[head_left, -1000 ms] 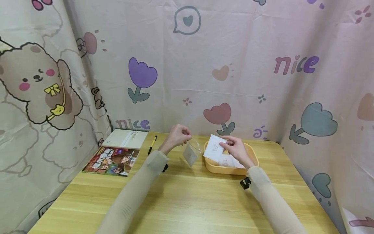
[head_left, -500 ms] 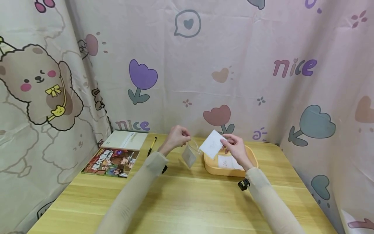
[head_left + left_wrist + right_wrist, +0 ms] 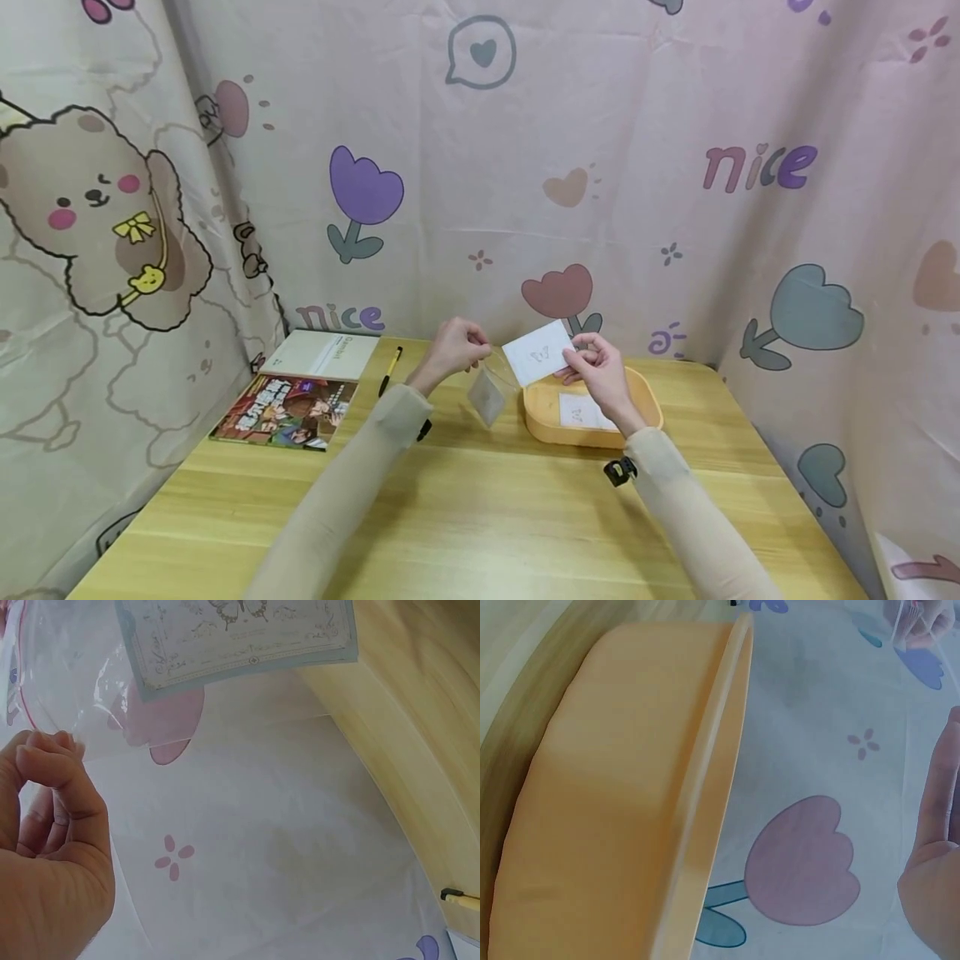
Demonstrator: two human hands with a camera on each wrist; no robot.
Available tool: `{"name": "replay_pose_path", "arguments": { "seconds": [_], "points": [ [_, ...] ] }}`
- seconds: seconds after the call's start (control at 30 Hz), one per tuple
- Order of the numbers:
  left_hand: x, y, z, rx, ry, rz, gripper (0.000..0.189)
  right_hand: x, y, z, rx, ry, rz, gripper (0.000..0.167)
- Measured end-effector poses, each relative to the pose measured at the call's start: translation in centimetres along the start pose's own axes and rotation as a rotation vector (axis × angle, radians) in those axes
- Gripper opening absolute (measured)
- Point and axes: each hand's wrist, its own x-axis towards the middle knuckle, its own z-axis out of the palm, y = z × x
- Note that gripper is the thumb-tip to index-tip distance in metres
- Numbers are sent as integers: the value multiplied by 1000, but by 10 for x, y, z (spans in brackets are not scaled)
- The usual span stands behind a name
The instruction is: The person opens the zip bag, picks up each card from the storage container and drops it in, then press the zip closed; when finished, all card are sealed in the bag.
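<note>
My left hand (image 3: 452, 350) pinches the upper edge of a clear zip bag (image 3: 82, 675), which hangs tilted from the fingertips. Inside lies a printed card (image 3: 247, 645) with a butterfly on it, low in the bag. With thumb and fingers, my right hand (image 3: 602, 375) holds a white card (image 3: 536, 354) bearing a small drawing, its left edge beside the bag's mouth. Whether card and bag touch, I cannot tell. Below that hand stands a yellow-orange basket (image 3: 546, 433) with at least one more white card (image 3: 579, 412) in it. The right wrist view shows mostly the basket's side.
Left on the wooden table (image 3: 450, 517) lie a pale book (image 3: 318, 354) and a colourful comic-style magazine (image 3: 285, 412). A yellow and black pen (image 3: 391, 371) is between them and my left arm. A patterned curtain (image 3: 480, 208) closes off the back and sides.
My right hand has lifted the white card out from over the basket and moved it up and left, turning it towards the bag. The left hand and bag have hardly moved.
</note>
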Motion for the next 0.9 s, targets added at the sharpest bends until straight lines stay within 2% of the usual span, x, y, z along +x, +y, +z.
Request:
{"name": "replay_pose_path", "arguments": {
  "seconds": [0.33, 0.53, 0.67, 0.9],
  "points": [
    [3, 3, 0, -10, -7, 0, 8, 0, -8, 13, -63, 9, -6, 28],
    [3, 4, -1, -10, -5, 6, 7, 2, -10, 18, -33, 60, -10, 22],
    [2, 5, -2, -6, 1, -1, 8, 3, -9, 20, -34, 72, -25, 23],
    [-1, 5, 2, -16, -26, -21, 8, -3, -12, 28, -127, 64, -17, 23]
  ]
}}
